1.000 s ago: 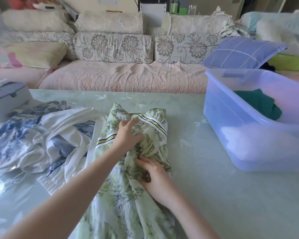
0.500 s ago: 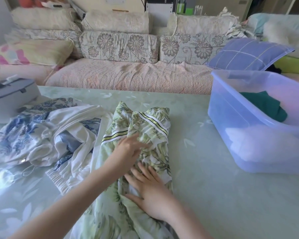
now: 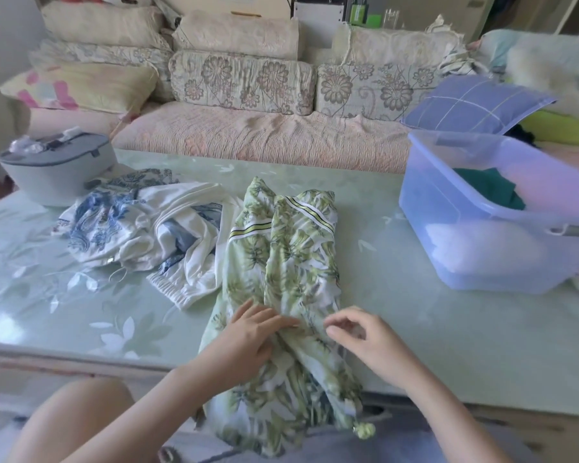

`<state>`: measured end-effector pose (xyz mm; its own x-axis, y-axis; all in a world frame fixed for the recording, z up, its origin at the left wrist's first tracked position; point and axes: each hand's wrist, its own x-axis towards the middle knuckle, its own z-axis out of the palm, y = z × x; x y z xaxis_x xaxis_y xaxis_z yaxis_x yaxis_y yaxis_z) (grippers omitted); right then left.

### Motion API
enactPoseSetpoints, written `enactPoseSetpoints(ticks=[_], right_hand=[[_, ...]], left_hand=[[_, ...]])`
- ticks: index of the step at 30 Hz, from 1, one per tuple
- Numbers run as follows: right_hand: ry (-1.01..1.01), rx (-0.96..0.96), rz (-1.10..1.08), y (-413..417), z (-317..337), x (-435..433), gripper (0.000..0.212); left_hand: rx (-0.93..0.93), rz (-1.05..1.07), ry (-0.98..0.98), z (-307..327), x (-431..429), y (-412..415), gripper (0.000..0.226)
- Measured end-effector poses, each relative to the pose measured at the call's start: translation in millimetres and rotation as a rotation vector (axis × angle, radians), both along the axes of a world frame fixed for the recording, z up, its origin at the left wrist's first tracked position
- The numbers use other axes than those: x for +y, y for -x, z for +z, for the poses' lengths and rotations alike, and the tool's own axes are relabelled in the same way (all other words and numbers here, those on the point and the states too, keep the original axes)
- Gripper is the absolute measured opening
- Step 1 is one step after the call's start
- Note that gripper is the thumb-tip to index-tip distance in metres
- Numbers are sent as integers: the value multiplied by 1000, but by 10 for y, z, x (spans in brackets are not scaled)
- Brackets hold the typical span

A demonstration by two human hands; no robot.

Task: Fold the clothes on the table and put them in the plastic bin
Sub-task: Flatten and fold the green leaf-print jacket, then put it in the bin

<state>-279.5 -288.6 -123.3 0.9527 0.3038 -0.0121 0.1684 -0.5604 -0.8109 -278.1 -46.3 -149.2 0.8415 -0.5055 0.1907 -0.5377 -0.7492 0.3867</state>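
A green leaf-print garment (image 3: 281, 262) lies lengthwise on the pale green table (image 3: 432, 335), and its lower end hangs over the front edge. My left hand (image 3: 251, 332) rests flat on the garment near that edge with its fingers straight. My right hand (image 3: 358, 332) sits at the garment's right edge, its fingers curled and its thumb and forefinger pinching the fabric. The translucent blue plastic bin (image 3: 475, 242) stands at the right. It holds a dark green cloth (image 3: 488, 192) and something white.
A crumpled blue-and-white garment (image 3: 141, 228) lies just left of the green one. A grey lidded case (image 3: 54, 172) stands at the far left of the table. A sofa with cushions (image 3: 248, 135) runs behind the table. My knees show below the front edge.
Both hands have slid down the garment from its upper middle toward the table's front edge. The right hand went from lying flat to curled at the right edge. The camera pulled back.
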Motion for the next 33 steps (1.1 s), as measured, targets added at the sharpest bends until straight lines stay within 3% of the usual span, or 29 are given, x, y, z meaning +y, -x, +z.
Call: enactPoseSetpoints(ticks=[2,6,10,15,17,19,20,24,26,29,33], right_hand=[[50,10,-12,263,-32,-78,7],[281,-56,-13,564,-168,-141,54],[382,-138,-19,693,-238,-50,28],[202,-141,-103,892,-203,139,20],[261,-127,-117,967,-203,213,43],[451,-168,-115,1036,-252,312,71],[518,-218,-141,1068,-288,369,74],[549,-430,-236,1088,-445,532,58],[498,-487,-218,1075,-487,564,40],[356,-433,-174,1116,-464,565,18],[228,-462,-169,1162,-422,578,11]], left_hand=[[-16,-7,-36,-4,-67,92,65],[-62,33,-108,59,-152,181,51],[9,117,-154,131,-149,213,37],[-28,181,-60,111,-79,311,29],[-56,185,-26,86,-54,354,27],[-79,168,-15,45,-51,412,28],[-84,153,-14,24,-58,443,28],[-125,127,6,-42,-83,557,31],[-132,143,29,-59,-63,593,30],[-117,182,54,-49,-29,654,28],[-19,243,110,-17,12,746,31]])
